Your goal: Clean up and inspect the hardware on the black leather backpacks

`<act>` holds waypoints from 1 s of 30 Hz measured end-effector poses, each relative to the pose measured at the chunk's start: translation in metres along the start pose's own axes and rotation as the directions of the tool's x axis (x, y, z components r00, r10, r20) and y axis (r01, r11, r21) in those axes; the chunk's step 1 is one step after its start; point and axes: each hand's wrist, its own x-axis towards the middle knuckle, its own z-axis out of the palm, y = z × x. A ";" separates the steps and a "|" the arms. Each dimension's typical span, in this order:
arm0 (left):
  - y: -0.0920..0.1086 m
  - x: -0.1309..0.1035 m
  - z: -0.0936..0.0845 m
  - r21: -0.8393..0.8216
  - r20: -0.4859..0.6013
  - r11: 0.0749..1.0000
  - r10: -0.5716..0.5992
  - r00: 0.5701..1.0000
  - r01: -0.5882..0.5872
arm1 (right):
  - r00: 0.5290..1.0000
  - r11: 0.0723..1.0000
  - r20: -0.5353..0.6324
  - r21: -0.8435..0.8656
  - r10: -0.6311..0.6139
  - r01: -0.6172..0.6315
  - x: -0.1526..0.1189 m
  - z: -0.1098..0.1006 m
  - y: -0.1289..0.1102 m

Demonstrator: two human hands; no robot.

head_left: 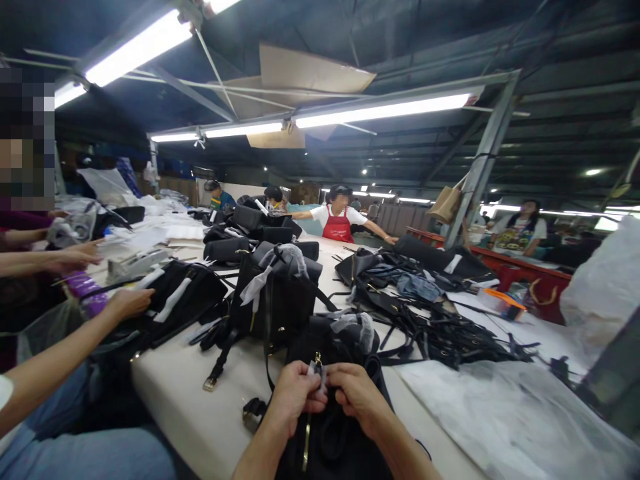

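Observation:
A black backpack (330, 440) with a gold zipper (307, 443) lies on the table right in front of me. A small whitish translucent wrap (317, 377) sits around the zipper pull at its upper part. My left hand (295, 393) pinches this wrap from the left, thumb and fingers closed. From the right, my right hand (355, 390) pinches the same wrap, its other fingers curled in. The pull inside is mostly hidden. Clear plastic film (357, 327) covers the bag's top handle. Just beyond stands another black backpack (275, 293) with a wrapped handle.
Black straps (450, 333) lie heaped at the right, near plastic sheeting (520, 413). More black bags (250, 223) are piled farther back. A co-worker's hand (131, 303) touches a black bag (185, 293) at my left. Another person in a red apron (337, 227) reaches across the far side.

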 end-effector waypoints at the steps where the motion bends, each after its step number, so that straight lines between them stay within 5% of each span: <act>1: 0.000 -0.001 0.000 -0.003 0.005 1.000 -0.001 1.000 0.001 | 1.000 1.000 -0.005 0.006 0.001 -0.001 0.001 -0.001 0.002; 14: -0.003 0.000 0.000 0.011 0.012 1.000 -0.011 1.000 0.011 | 1.000 0.999 -0.011 -0.044 0.009 -0.010 0.006 0.006 0.004; 30: -0.025 0.013 -0.006 0.078 0.045 0.982 0.166 0.985 -0.170 | 0.991 0.986 -0.118 -0.142 0.068 -0.084 0.010 0.020 -0.003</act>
